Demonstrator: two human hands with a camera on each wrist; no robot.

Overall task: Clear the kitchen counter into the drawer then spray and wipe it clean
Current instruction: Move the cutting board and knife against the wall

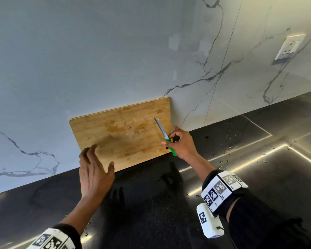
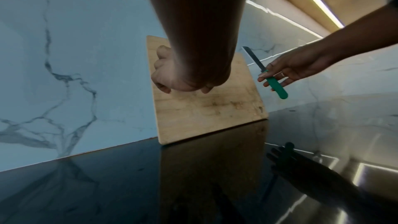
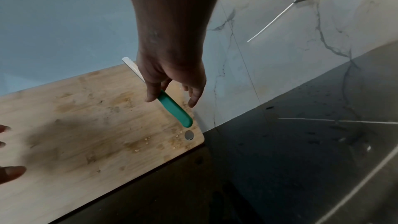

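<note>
- Nearest to me, the person's two forearms are reaching out over the black, glossy desk (image 1: 151,203), each wearing a band of black-and-white markers (image 1: 223,186) at the wrist.
- Leaning against the marble wall (image 1: 79,60), the wooden cutting board (image 1: 126,133) is standing on its long edge at the back of the desk, its face looking stained and worn, with a round hole near its lower right corner.
- Reaching toward the board's lower left part, the left hand (image 1: 95,169) is spreading its fingers, released and gripping nothing; whether they are touching the wood I cannot tell.
- Hovering before the board's right edge, the right hand (image 1: 180,144) is pinching a small knife (image 1: 164,136) where the green handle meets the blade, tip pointing up and handle hanging down.
- Glinting on the desk to the right, water droplets (image 1: 228,139) are scattering.
- Sitting on the wall farther right, a white socket (image 1: 290,46) is catching the light.
</note>
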